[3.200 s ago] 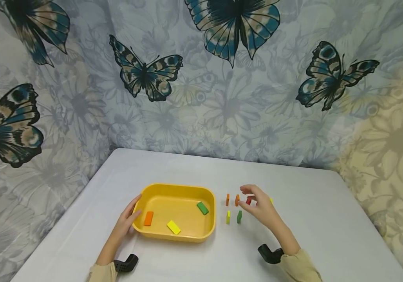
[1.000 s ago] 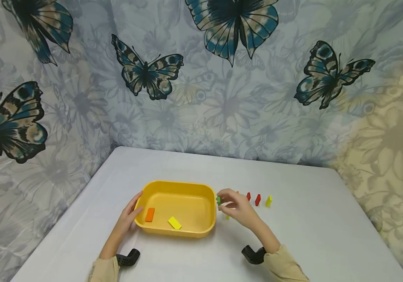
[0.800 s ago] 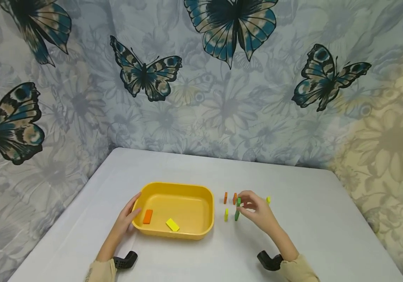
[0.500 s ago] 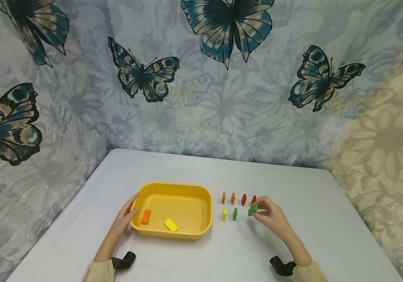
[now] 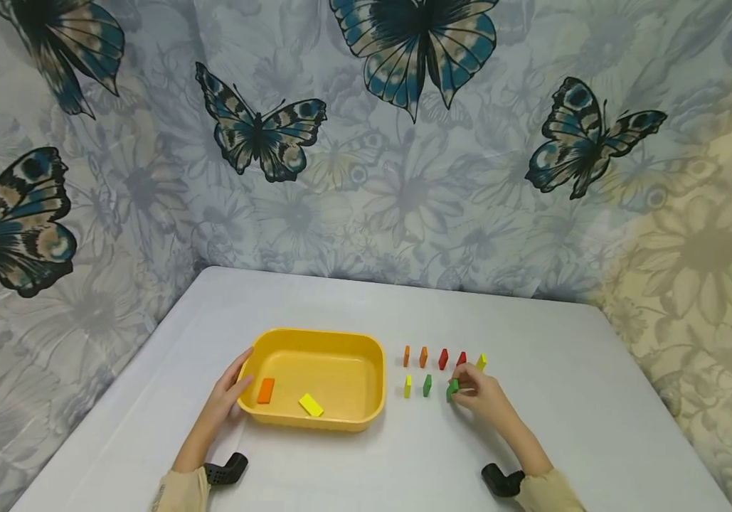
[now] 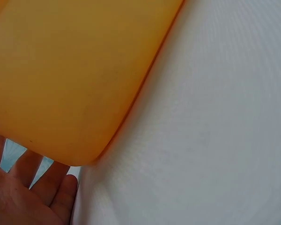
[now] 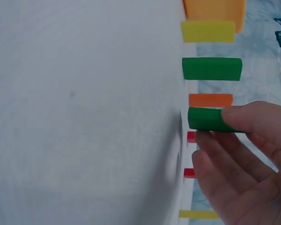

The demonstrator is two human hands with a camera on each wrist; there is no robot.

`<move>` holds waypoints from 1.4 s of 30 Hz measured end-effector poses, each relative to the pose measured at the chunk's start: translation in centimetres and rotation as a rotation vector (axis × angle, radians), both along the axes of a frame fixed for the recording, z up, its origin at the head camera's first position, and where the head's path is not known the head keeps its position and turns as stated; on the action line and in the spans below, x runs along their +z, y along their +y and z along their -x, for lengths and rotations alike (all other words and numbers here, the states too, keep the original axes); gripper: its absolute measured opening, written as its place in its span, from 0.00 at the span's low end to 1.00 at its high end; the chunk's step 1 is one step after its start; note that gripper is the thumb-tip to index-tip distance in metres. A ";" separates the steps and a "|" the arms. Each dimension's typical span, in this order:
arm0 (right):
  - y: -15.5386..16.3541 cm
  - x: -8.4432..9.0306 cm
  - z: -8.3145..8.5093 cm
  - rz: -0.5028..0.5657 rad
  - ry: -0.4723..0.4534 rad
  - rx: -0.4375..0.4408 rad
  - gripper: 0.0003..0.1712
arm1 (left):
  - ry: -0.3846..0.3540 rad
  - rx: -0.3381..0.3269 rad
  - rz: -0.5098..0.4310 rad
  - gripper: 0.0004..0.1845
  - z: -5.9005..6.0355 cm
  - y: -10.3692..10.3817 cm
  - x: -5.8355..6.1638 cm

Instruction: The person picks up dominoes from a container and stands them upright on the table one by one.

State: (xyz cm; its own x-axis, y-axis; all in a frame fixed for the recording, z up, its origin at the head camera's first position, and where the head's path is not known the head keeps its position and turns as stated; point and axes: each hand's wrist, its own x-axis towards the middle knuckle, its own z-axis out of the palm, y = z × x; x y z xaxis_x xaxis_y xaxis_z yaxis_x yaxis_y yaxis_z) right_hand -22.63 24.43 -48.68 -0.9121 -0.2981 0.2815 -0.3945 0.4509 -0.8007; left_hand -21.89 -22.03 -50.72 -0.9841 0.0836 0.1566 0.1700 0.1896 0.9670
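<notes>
My right hand (image 5: 482, 391) pinches a green block (image 5: 452, 390) between thumb and fingers, upright at the right of the front row. In the right wrist view its lower end is at or near the white tabletop; I cannot tell whether it touches. That row also has a standing yellow block (image 5: 407, 386) and another green block (image 5: 427, 385). My left hand (image 5: 221, 398) rests with extended fingers against the left side of the yellow tray (image 5: 314, 424). Inside lie an orange block (image 5: 266, 390) and a yellow block (image 5: 311, 404). The left wrist view shows fingers touching the tray's outer wall.
Behind the front row stand two orange blocks (image 5: 423, 357), two red blocks (image 5: 444, 359) and a yellow block (image 5: 481, 361). They are right of the tray on the white table (image 5: 314, 469). Butterfly-patterned cloth (image 5: 404, 213) hangs behind the table.
The green block left the tray before the 1.0 s frame. My right hand has carried it right, then lowered it beside the front row. My left hand stays at the tray.
</notes>
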 end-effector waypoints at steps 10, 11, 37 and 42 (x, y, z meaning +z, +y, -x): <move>-0.5 -0.5 0.3 -0.001 -0.022 0.004 0.16 | -0.024 0.013 -0.005 0.28 -0.1 0.0 -0.2; -0.4 -0.8 0.5 -0.008 -0.028 -0.010 0.17 | -0.019 0.008 -0.008 0.28 -0.1 0.0 -0.2; -0.8 -0.4 1.0 -0.082 -0.077 -0.113 0.22 | 0.005 -0.007 -0.032 0.28 0.3 0.0 0.2; -1.3 0.5 0.5 -0.186 -0.006 -0.127 0.23 | -0.002 -0.004 -0.031 0.28 0.2 0.0 0.0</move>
State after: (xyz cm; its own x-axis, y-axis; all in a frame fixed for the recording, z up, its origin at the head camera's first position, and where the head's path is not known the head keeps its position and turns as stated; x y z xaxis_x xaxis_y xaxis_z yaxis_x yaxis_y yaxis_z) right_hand -23.08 23.12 -48.20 -0.9472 -0.2273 0.2263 -0.3204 0.6368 -0.7013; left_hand -22.13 -22.08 -50.71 -0.9840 0.0831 0.1576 0.1692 0.1590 0.9727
